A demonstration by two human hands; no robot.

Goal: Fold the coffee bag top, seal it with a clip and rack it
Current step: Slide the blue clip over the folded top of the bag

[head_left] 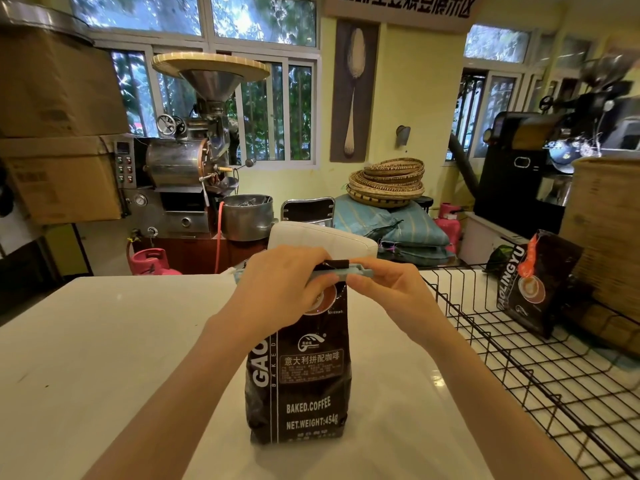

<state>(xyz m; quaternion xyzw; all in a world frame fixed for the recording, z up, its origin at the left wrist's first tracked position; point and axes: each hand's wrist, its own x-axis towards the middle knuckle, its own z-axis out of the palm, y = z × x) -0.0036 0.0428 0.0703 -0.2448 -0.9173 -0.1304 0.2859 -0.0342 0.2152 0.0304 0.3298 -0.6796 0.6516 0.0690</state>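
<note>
A dark brown coffee bag (304,382) stands upright on the white table (104,341), its top folded over. A long light-blue clip (349,270) lies across the folded top. My left hand (280,289) grips the clip's left part and the bag's top, covering that end. My right hand (384,292) pinches the clip's right end with thumb and fingers. A black wire rack (519,358) sits on the table to the right. A second coffee bag (536,282) leans in the rack at its far side.
A white chair back (322,239) rises just behind the table edge. A large woven basket (609,233) stands at the right behind the rack. Coffee roasters, cardboard boxes and stacked flat baskets fill the room beyond.
</note>
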